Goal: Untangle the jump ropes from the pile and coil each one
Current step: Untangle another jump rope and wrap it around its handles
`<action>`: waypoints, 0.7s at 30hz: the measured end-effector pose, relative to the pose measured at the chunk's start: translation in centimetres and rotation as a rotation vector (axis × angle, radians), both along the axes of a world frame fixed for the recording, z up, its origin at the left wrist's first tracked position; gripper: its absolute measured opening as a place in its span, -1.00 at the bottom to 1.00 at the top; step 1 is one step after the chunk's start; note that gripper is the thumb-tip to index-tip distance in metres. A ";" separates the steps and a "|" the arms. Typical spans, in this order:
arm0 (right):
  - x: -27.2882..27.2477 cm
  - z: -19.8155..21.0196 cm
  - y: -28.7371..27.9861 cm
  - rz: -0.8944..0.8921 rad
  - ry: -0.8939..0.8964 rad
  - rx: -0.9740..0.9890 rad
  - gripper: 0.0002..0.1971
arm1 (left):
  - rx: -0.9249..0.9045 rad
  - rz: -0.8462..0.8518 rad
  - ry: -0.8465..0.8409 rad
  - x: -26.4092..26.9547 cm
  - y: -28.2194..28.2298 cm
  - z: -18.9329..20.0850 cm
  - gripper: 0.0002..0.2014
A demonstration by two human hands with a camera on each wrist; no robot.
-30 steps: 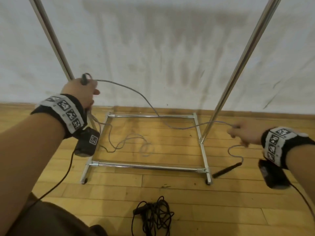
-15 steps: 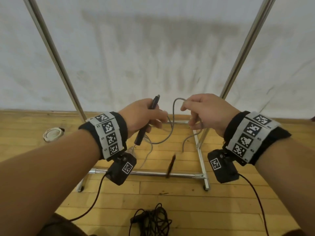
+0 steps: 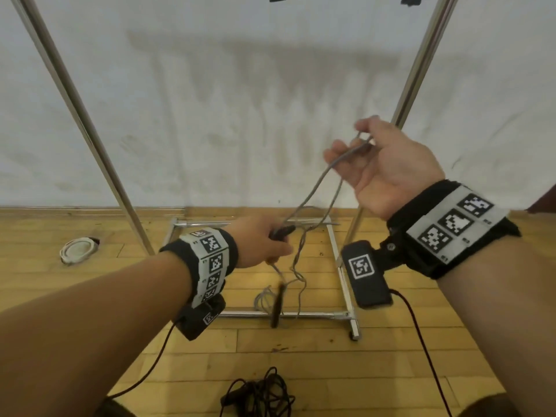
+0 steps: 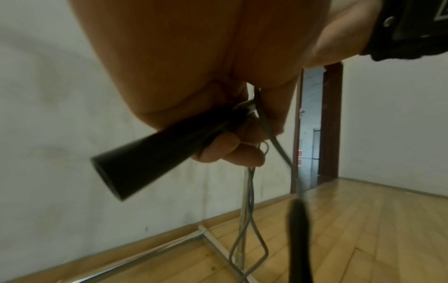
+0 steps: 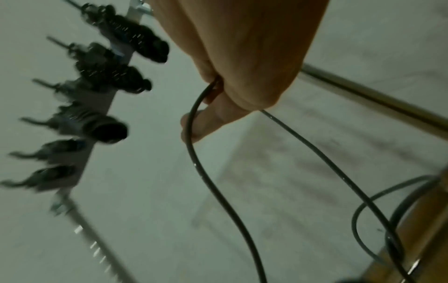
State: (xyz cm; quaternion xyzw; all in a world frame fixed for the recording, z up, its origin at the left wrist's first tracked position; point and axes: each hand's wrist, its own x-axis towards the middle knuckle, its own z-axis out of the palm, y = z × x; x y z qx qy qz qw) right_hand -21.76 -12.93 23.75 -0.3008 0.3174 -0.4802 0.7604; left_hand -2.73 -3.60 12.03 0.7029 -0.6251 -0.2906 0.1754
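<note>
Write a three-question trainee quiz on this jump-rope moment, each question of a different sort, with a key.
1. True or false: the left hand grips a black handle of the grey jump rope.
2. Multiple choice: the rope's other handle is A) held in the right hand, B) hanging below the left hand, C) lying inside the white coil.
3. Fill in: the black tangled ropes lie on the wooden ____.

Key: 1 true; 2 B; 3 floor.
</note>
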 end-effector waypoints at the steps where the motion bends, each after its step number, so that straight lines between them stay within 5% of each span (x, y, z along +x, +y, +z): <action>1: -0.8 -0.3 -1.0 -0.080 -0.023 0.031 -0.83 | 0.015 0.033 0.005 0.4 0.0 -0.3 -0.83; 4: -3.3 -2.5 -3.3 -0.197 0.166 0.115 -0.87 | -0.015 0.201 0.171 1.7 -0.3 -0.3 -0.76; 7: -5.2 -6.0 -4.4 0.072 1.024 -0.058 -0.75 | -0.098 0.310 0.347 2.0 -0.8 0.4 -0.70; 9: -4.8 -7.2 -4.0 0.398 1.634 -0.428 -0.62 | -0.121 0.326 0.411 1.7 -1.1 0.8 -0.69; 10: -4.2 -7.1 -3.7 0.493 1.737 -0.612 -0.60 | -0.119 0.321 0.428 1.5 -1.2 0.9 -0.69; 14: -1.2 -5.6 -0.9 0.694 1.213 -0.845 -0.20 | -0.044 0.225 0.496 -0.2 -1.1 1.4 -0.71; 16: 0.5 -5.6 0.5 0.762 1.143 -0.919 -0.16 | -0.015 0.171 0.568 -0.9 -0.9 1.7 -0.72; 21: 1.0 -5.5 1.3 0.641 1.284 -1.044 -0.88 | 0.042 0.125 0.532 -0.4 -0.4 2.0 -0.55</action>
